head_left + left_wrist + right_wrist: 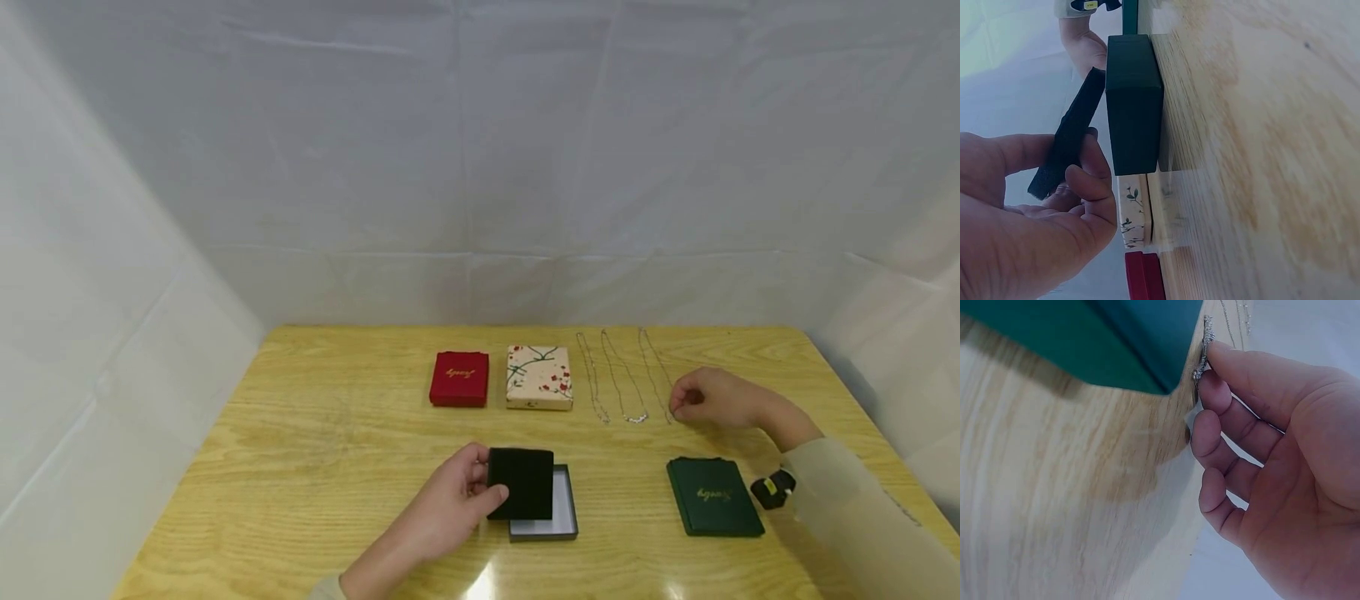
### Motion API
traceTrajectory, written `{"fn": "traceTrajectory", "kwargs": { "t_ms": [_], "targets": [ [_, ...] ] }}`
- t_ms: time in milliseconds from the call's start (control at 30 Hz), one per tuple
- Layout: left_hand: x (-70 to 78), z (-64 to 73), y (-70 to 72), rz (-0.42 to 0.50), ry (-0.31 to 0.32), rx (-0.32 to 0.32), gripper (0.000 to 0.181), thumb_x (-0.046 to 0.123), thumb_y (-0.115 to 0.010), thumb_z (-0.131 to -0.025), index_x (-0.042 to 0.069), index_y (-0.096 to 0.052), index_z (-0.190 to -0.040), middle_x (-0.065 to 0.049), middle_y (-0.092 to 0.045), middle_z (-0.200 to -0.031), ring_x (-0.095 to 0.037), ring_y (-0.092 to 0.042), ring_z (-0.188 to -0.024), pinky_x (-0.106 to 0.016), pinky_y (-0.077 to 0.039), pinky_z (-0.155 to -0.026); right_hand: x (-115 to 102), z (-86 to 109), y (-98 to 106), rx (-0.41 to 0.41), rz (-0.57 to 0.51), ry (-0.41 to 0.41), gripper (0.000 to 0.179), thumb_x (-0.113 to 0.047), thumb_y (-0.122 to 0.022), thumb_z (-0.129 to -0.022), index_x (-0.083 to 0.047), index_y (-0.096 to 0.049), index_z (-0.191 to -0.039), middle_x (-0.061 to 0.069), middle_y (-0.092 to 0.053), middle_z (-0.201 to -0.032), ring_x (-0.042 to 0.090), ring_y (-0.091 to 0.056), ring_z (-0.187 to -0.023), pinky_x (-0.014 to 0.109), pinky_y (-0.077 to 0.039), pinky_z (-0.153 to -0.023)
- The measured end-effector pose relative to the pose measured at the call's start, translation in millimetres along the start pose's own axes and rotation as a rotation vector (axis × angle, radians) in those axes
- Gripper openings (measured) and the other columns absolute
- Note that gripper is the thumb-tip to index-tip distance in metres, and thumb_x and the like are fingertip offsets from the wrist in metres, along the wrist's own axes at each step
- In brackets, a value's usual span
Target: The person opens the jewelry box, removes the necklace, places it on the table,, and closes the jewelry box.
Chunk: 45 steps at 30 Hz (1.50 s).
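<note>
My left hand (pixel 456 502) holds a thin black square pad (pixel 525 483) by its left edge, thumb on top and fingers beneath. Partly covered by the pad in the head view is an open box base (pixel 544 536) with a pale inside; its dark green side (pixel 1135 109) faces the left wrist camera. Farther right, my right hand (pixel 714 398) pinches the sparkling pendant end (pixel 1204 356) of a necklace between thumb and index finger. That necklace's chain (pixel 655 362) stretches back along the table. Two more silver necklaces lie left of it, one with a leafy-looking pendant (pixel 636 418).
A green lid (pixel 712 498) with gold lettering lies at the front right, near my right sleeve. Behind the open base are a red box (pixel 459 380) with gold lettering and a cream floral box (pixel 538 379). White cloth (pixel 465 167) surrounds the wooden table (pixel 300 450).
</note>
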<state>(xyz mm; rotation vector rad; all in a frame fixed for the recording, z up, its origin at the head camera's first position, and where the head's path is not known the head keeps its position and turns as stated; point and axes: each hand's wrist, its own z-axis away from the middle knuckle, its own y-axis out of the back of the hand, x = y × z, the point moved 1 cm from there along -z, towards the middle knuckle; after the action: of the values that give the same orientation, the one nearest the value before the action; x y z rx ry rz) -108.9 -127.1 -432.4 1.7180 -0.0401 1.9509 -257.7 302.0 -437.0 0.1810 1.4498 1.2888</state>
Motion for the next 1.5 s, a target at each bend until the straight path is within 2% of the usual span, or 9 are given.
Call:
{"fn": "traceTrajectory", "kwargs": {
  "t_ms": [267,533,700,867,1000,1167,1367,1500],
  "targets": [
    [0.2,-0.2,-1.3,0.006,-0.005,0.003,0.054,0.021,-0.071,-0.102,-0.008,-0.049,-0.142,-0.022,-0.067,-0.130,-0.033,-0.060,-0.120,-0.060,-0.049,-0.103,-2.0,5.6,2.9,0.038,0.002,0.005,0.004,-0.013,-0.071,-0.103,-0.011,-0.074,-0.104,-0.002,-0.069,-0.094,0.013,-0.059,-0.080,0.032,-0.053,-0.073],
    [0.4,-1.7,-1.3,0.024,-0.004,-0.002,0.055,0.022,-0.071,-0.103,-0.008,-0.049,-0.143,-0.025,-0.065,-0.135,-0.037,-0.058,-0.126,-0.063,-0.047,-0.106,-13.7,11.3,6.3,0.078,0.017,0.006,0.005,-0.011,-0.070,-0.104,-0.010,-0.072,-0.108,0.000,-0.069,-0.098,0.016,-0.061,-0.082,0.031,-0.053,-0.072],
    [1.3,-2.2,-1.4,0.031,-0.002,0.008,0.055,0.022,-0.071,-0.103,-0.008,-0.049,-0.143,-0.025,-0.065,-0.135,-0.037,-0.058,-0.126,-0.062,-0.047,-0.106,-32.0,16.9,5.5,0.128,0.056,0.049,0.009,-0.009,-0.068,-0.104,-0.010,-0.071,-0.113,0.000,-0.068,-0.101,0.012,-0.059,-0.083,0.031,-0.052,-0.071],
    [2.1,-3.1,-1.6,0.042,-0.002,0.013,0.053,0.020,-0.072,-0.102,-0.008,-0.049,-0.140,-0.018,-0.069,-0.126,-0.030,-0.060,-0.116,-0.056,-0.052,-0.100,-55.0,21.2,1.7,0.164,0.079,0.081,0.013,-0.012,-0.069,-0.104,-0.012,-0.070,-0.118,-0.002,-0.068,-0.101,0.009,-0.059,-0.084,0.030,-0.052,-0.070],
    [2.0,-4.4,-1.8,0.056,-0.006,0.006,0.049,0.019,-0.071,-0.102,-0.007,-0.050,-0.138,-0.009,-0.070,-0.107,-0.023,-0.060,-0.100,-0.043,-0.055,-0.087,-73.3,24.7,-2.9,0.188,0.080,0.122,0.018,-0.014,-0.071,-0.104,-0.013,-0.069,-0.122,-0.007,-0.066,-0.101,0.008,-0.059,-0.088,0.031,-0.053,-0.071],
    [1.0,-6.0,-1.8,0.082,-0.011,0.002,0.046,0.017,-0.070,-0.102,-0.007,-0.050,-0.137,-0.005,-0.063,-0.091,-0.019,-0.055,-0.085,-0.032,-0.050,-0.073,-92.9,27.7,-10.5,0.226,0.117,0.176,0.024,-0.020,-0.073,-0.103,-0.014,-0.068,-0.126,-0.011,-0.065,-0.104,0.007,-0.058,-0.090,0.031,-0.053,-0.072],
    [2.4,-6.4,-2.0,0.114,-0.011,0.004,0.047,0.016,-0.070,-0.102,-0.007,-0.049,-0.137,-0.006,-0.064,-0.093,-0.019,-0.055,-0.084,-0.032,-0.049,-0.070,-109.9,28.0,-23.5,0.230,0.127,0.175,0.034,-0.025,-0.073,-0.104,-0.014,-0.065,-0.134,-0.008,-0.064,-0.117,0.009,-0.058,-0.095,0.037,-0.055,-0.079],
    [2.8,-6.7,-1.4,0.128,-0.016,0.008,0.052,0.015,-0.071,-0.102,-0.010,-0.047,-0.140,-0.008,-0.072,-0.106,-0.020,-0.062,-0.095,-0.036,-0.054,-0.079,-119.9,25.6,-34.1,0.219,0.124,0.176,0.042,-0.028,-0.074,-0.103,-0.016,-0.061,-0.140,-0.008,-0.063,-0.123,0.010,-0.058,-0.099,0.036,-0.055,-0.083]
  ]
}}
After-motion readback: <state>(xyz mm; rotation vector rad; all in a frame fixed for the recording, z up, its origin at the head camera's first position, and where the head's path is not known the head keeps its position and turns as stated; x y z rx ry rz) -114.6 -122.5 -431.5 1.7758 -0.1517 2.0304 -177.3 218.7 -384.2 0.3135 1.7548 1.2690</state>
